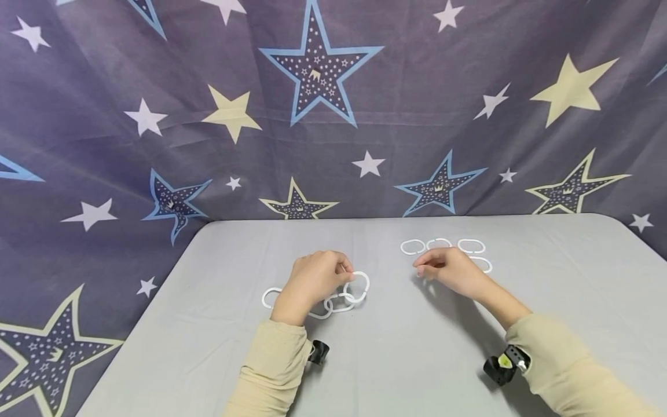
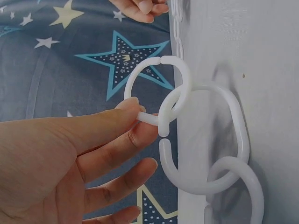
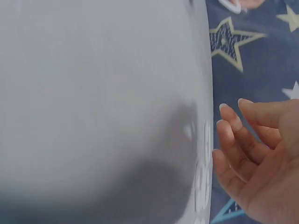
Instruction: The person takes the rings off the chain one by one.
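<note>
My left hand (image 1: 311,281) pinches a white plastic chain link (image 2: 188,81) between thumb and fingertips, raised at the end of a short chain. Below it, another link (image 2: 242,126) hangs through it, a small gap showing in its side. More of the chain runs left under my hand, with an end link (image 1: 263,297) showing past the wrist; the middle part is hidden. My right hand (image 1: 450,270) hovers over the table with loosely bent fingers and nothing in them. Close to it lie several loose white links (image 1: 402,248), some partly covered by the hand.
A light grey cloth covers the table (image 1: 396,359). Behind it hangs a dark curtain (image 1: 396,139) with stars, meeting the table's far edge. Each wrist carries a small black camera (image 1: 319,352) below a beige sleeve (image 1: 276,359).
</note>
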Action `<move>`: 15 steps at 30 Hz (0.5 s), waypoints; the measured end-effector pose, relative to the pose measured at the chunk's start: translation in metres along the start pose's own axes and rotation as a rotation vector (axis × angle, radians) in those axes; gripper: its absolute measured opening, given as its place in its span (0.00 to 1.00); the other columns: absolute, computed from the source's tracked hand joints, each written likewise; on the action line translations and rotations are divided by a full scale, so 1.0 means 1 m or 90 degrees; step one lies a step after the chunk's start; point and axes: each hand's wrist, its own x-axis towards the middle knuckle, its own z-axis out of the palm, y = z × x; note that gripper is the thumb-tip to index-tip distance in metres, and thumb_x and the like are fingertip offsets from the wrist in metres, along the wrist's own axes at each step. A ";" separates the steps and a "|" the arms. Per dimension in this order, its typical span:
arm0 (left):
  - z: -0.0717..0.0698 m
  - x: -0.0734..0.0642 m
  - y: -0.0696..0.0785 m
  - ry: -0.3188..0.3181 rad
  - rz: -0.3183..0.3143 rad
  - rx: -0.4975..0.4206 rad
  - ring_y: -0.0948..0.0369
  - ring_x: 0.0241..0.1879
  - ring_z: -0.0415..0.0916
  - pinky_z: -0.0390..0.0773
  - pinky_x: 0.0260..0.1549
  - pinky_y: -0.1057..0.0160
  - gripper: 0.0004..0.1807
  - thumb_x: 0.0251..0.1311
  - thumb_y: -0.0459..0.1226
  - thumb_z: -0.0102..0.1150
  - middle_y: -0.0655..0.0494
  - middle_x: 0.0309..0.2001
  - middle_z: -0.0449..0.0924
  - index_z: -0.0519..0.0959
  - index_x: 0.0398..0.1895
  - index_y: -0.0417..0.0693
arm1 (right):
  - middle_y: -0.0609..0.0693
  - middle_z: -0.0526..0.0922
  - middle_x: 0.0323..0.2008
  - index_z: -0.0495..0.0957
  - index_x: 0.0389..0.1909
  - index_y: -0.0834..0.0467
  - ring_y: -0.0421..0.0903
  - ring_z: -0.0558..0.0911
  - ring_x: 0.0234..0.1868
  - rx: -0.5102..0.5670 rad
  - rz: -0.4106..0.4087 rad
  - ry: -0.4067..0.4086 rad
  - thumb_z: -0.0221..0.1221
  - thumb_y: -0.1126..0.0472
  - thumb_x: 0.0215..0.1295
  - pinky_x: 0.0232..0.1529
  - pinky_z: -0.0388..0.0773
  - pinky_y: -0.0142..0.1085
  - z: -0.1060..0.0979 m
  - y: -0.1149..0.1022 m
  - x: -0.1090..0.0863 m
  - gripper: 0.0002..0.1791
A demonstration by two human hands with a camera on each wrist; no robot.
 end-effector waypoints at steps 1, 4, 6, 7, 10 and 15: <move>0.000 0.000 0.000 0.000 0.000 0.000 0.65 0.31 0.76 0.75 0.41 0.54 0.03 0.61 0.45 0.67 0.69 0.28 0.82 0.85 0.34 0.60 | 0.56 0.86 0.31 0.82 0.42 0.69 0.49 0.84 0.30 0.022 0.005 -0.007 0.62 0.67 0.65 0.34 0.78 0.35 0.003 -0.002 -0.001 0.09; -0.001 0.000 0.000 -0.001 0.000 -0.001 0.66 0.31 0.76 0.75 0.40 0.55 0.03 0.61 0.45 0.67 0.69 0.28 0.82 0.85 0.35 0.60 | 0.57 0.86 0.31 0.82 0.43 0.70 0.50 0.84 0.30 0.065 0.021 -0.011 0.62 0.68 0.64 0.33 0.79 0.37 0.011 -0.009 -0.005 0.10; -0.001 0.000 0.000 -0.001 0.002 -0.002 0.66 0.30 0.76 0.75 0.40 0.55 0.03 0.61 0.45 0.67 0.69 0.28 0.82 0.85 0.35 0.60 | 0.58 0.86 0.31 0.81 0.44 0.71 0.50 0.84 0.29 0.093 0.038 -0.007 0.62 0.68 0.64 0.32 0.80 0.38 0.016 -0.013 -0.007 0.11; -0.001 0.000 0.000 -0.001 0.002 -0.003 0.66 0.30 0.75 0.75 0.40 0.55 0.03 0.61 0.45 0.67 0.69 0.28 0.82 0.85 0.35 0.60 | 0.58 0.86 0.32 0.81 0.45 0.72 0.50 0.83 0.29 0.107 0.046 -0.004 0.62 0.68 0.64 0.31 0.80 0.38 0.019 -0.015 -0.008 0.12; -0.002 0.001 0.000 -0.004 0.002 -0.007 0.66 0.30 0.75 0.75 0.40 0.55 0.03 0.61 0.45 0.67 0.69 0.29 0.82 0.85 0.35 0.60 | 0.60 0.85 0.33 0.80 0.46 0.73 0.49 0.83 0.29 0.143 0.069 0.002 0.60 0.69 0.64 0.28 0.79 0.37 0.028 -0.020 -0.011 0.13; -0.003 0.001 -0.001 -0.013 0.003 -0.014 0.66 0.30 0.75 0.75 0.40 0.55 0.03 0.61 0.44 0.66 0.69 0.29 0.82 0.85 0.35 0.60 | 0.60 0.86 0.33 0.79 0.46 0.73 0.46 0.81 0.28 0.172 0.091 -0.002 0.58 0.69 0.65 0.27 0.78 0.35 0.045 -0.028 -0.014 0.13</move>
